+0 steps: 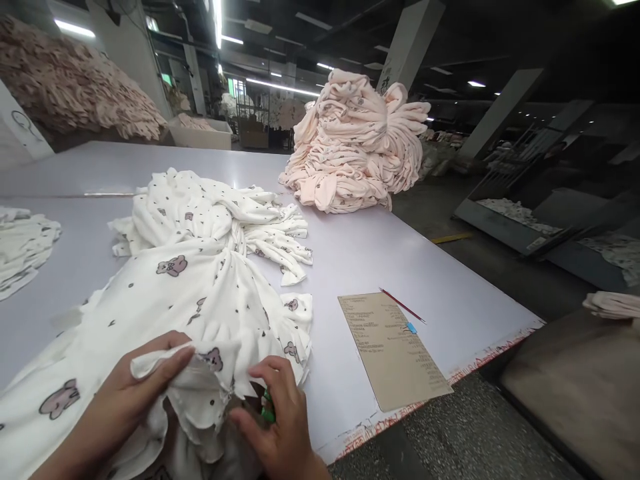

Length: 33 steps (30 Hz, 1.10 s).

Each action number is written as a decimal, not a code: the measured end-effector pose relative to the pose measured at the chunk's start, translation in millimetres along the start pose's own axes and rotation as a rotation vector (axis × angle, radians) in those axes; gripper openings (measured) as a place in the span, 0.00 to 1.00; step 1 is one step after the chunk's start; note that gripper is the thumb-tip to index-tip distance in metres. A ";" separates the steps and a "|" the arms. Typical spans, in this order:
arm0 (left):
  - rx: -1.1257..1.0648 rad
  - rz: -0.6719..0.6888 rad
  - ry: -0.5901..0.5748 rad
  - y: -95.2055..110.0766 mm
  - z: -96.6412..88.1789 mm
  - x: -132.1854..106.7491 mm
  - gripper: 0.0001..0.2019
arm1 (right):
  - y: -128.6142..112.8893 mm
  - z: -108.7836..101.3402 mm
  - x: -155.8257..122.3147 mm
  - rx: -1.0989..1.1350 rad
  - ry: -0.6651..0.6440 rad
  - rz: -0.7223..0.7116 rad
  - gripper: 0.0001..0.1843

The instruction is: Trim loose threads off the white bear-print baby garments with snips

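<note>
White fabric [150, 293] printed with brown bears and small dark marks lies gathered in front of me on the table. My left hand [145, 377] pinches a folded edge of this cloth between thumb and fingers, lifting it. Close by on the right, my right hand [280, 420] is curled beside the raised edge, thumb and forefinger apart. Within its fingers sit small green-handled snips [268, 405], mostly hidden by the hand and cloth. Farther up the pile, the fabric is bunched tight, with loose ends [280, 247] fanning out to the right.
A printed brown card [395, 353] with a blue tab lies on the pale table [370, 253], a thin red pen [403, 305] beside it. Bundled pink fabric [355, 147] stands at the far edge. More white cloth [25, 247] is at left. Carts [515, 217] stand right.
</note>
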State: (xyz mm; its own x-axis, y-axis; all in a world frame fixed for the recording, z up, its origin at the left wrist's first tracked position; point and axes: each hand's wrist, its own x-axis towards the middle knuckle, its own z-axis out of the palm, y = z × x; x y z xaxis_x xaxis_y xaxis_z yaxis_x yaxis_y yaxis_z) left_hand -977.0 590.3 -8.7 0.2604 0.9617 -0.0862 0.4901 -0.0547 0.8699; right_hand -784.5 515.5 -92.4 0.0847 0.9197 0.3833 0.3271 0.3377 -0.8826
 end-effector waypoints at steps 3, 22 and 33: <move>0.140 0.035 -0.187 -19.7 8.9 1.5 0.16 | -4.4 1.6 11.3 0.023 -0.008 0.028 0.06; -0.018 0.138 -0.266 -6.1 47.0 2.8 0.15 | -6.0 -0.7 8.2 0.423 0.063 0.439 0.12; -0.110 0.077 -0.373 0.0 50.1 3.5 0.12 | -10.4 -6.0 13.8 -0.078 0.030 0.108 0.06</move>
State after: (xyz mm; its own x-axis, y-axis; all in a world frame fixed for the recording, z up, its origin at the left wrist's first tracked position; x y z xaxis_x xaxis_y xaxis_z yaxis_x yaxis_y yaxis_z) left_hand -934.5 580.3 -33.3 0.5870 0.7913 -0.1711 0.3704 -0.0746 0.9259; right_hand -781.1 523.5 -76.2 0.1515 0.9431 0.2959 0.3865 0.2190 -0.8959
